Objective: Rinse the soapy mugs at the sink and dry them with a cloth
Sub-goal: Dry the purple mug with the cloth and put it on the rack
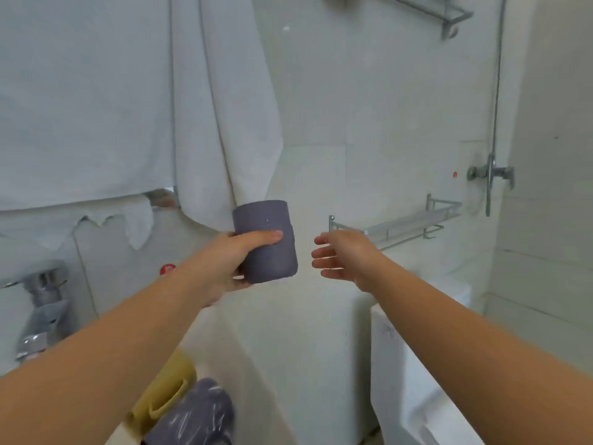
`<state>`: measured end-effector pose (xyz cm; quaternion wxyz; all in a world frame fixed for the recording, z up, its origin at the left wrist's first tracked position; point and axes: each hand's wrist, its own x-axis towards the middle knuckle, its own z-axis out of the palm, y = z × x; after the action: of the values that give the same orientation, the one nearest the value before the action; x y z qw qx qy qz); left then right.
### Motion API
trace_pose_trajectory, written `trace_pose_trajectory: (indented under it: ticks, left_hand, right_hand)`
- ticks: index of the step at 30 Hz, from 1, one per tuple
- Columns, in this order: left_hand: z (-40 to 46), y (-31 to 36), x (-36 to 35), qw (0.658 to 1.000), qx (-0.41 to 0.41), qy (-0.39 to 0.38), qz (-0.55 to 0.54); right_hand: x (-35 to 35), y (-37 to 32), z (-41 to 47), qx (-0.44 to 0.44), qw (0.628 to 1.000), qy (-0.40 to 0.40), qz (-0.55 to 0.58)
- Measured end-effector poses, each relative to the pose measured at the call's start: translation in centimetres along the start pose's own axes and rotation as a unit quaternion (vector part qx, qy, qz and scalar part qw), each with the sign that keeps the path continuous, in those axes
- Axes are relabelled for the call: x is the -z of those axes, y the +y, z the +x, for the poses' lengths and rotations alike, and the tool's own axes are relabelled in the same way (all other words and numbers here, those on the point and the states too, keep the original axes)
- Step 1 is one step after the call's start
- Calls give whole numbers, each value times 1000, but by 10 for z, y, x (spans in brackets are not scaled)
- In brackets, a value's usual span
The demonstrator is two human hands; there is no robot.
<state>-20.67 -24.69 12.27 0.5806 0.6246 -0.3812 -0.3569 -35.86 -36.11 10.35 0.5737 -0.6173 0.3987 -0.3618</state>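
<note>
My left hand (231, 261) grips a purple-grey mug (266, 242) and holds it up in the air at mid-frame, bottom end up. My right hand (340, 256) is stretched out just right of the mug, fingers spread and holding nothing. A white towel (221, 107) hangs on the wall right behind and above the mug. Low in the frame a yellow mug (163, 396) and another purple mug streaked with soap (199, 412) lie side by side, partly hidden by my left forearm.
A chrome tap (45, 303) stands at the left edge. A metal wall shelf (404, 224) and a shower valve (491, 175) are on the tiled wall to the right. A white cistern-like block (417, 348) sits under my right arm.
</note>
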Motion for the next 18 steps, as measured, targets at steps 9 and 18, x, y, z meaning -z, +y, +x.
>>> trace_pose_trajectory:
  ticks: [9, 18]
  left_hand:
    - [98, 151, -43, 996, -71, -53, -5]
    - [145, 316, -76, 997, -72, -26, -27]
  right_hand:
    - [65, -141, 93, 61, 995, 82, -1]
    - [124, -322, 146, 210, 954, 164, -135]
